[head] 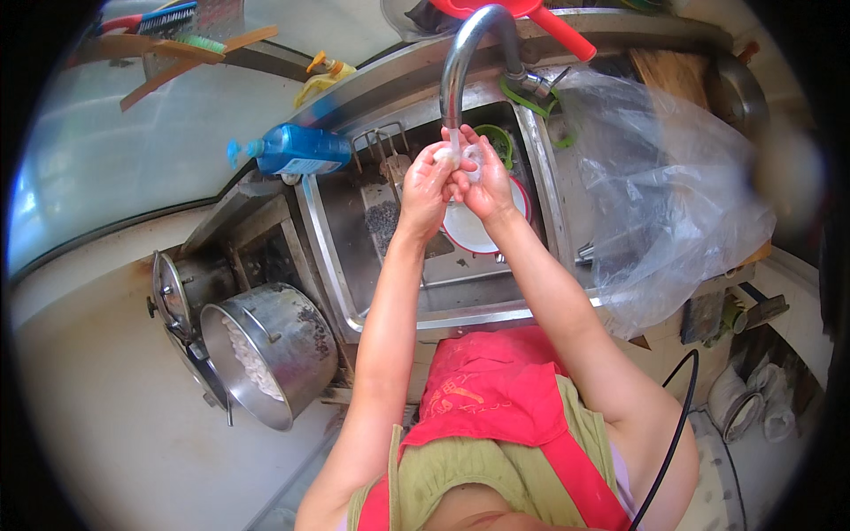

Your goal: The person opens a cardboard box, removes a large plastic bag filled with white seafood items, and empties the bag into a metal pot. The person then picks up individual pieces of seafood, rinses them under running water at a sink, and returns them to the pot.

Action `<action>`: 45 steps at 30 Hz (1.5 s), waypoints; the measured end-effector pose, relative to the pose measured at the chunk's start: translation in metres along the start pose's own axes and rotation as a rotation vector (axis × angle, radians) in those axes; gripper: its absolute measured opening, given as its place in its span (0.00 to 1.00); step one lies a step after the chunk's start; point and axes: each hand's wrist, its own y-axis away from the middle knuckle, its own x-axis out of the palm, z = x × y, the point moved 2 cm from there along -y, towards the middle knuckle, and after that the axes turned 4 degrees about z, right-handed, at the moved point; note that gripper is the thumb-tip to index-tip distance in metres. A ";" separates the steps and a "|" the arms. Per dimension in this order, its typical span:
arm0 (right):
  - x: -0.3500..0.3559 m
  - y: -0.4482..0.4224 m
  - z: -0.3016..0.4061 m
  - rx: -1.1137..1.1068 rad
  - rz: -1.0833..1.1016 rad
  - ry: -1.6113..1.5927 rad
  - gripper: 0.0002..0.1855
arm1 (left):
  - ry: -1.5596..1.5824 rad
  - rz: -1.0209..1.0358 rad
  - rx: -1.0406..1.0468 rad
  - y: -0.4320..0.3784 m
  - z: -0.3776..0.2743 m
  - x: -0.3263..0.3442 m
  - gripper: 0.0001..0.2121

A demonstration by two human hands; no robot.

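Observation:
My left hand and my right hand meet beneath the curved metal faucet, wet from a thin stream of water. Between the thumb and fingers of my left hand is a small whitish lump, its kind unclear. A pale translucent piece lies in the fingers of my right hand. Under both hands, in the stainless steel sink, a white basin with a red rim is partly covered by them. A green container sits behind my right hand.
A blue pump bottle lies at the sink's left rim. Left of the sink stands a large metal pot with white pieces inside. Clear plastic sheeting covers the right counter. A red-handled vessel is behind the faucet.

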 end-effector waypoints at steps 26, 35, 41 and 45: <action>0.032 -0.001 -0.005 -0.284 -0.204 0.390 0.12 | -0.139 -0.224 0.075 -0.005 0.000 -0.007 0.06; 0.023 0.013 -0.009 -0.189 -0.198 0.760 0.12 | -0.271 -0.198 0.103 -0.008 0.001 -0.009 0.07; 0.028 0.012 -0.008 -0.257 -0.224 0.829 0.10 | -0.248 -0.238 0.147 -0.004 0.001 0.002 0.07; 0.026 0.012 -0.005 -0.200 -0.171 0.728 0.10 | -0.596 -0.242 0.308 0.000 -0.008 0.003 0.07</action>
